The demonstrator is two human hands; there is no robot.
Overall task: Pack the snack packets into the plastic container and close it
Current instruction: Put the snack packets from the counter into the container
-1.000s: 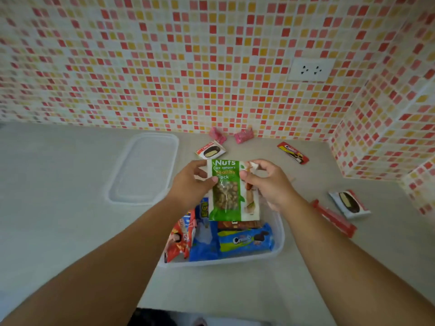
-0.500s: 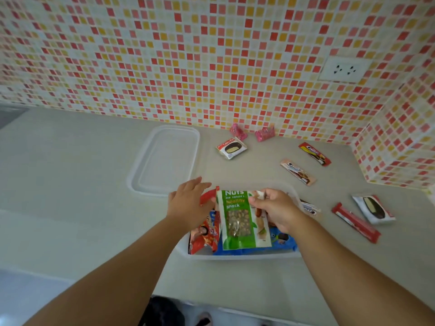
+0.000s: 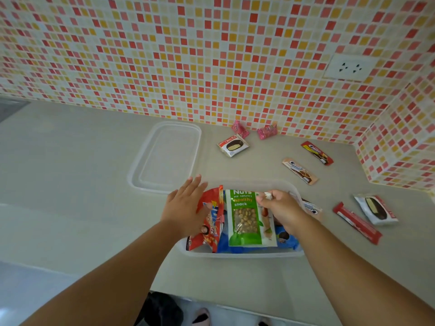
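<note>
The clear plastic container [image 3: 244, 254] sits near the counter's front edge, holding a red snack bag [image 3: 210, 225], blue cookie packets [image 3: 288, 241] and a green and white nuts packet [image 3: 247, 217] lying on top. My right hand [image 3: 281, 209] pinches the nuts packet's top right corner. My left hand [image 3: 186, 203] is spread flat, fingers straight, pressing on the red bag at the container's left end. The clear lid [image 3: 166, 156] lies on the counter behind and to the left.
Loose packets lie on the counter: two pink candies [image 3: 240, 128] [image 3: 267, 131] by the tiled wall, a choco pie [image 3: 233, 145], a red bar [image 3: 317, 152], a beige bar [image 3: 300, 171], a long red bar [image 3: 356, 222], another pie [image 3: 375, 209].
The nuts packet came down from above the container and now lies inside it. My left hand let go of it and moved onto the red bag. The view shifted.
</note>
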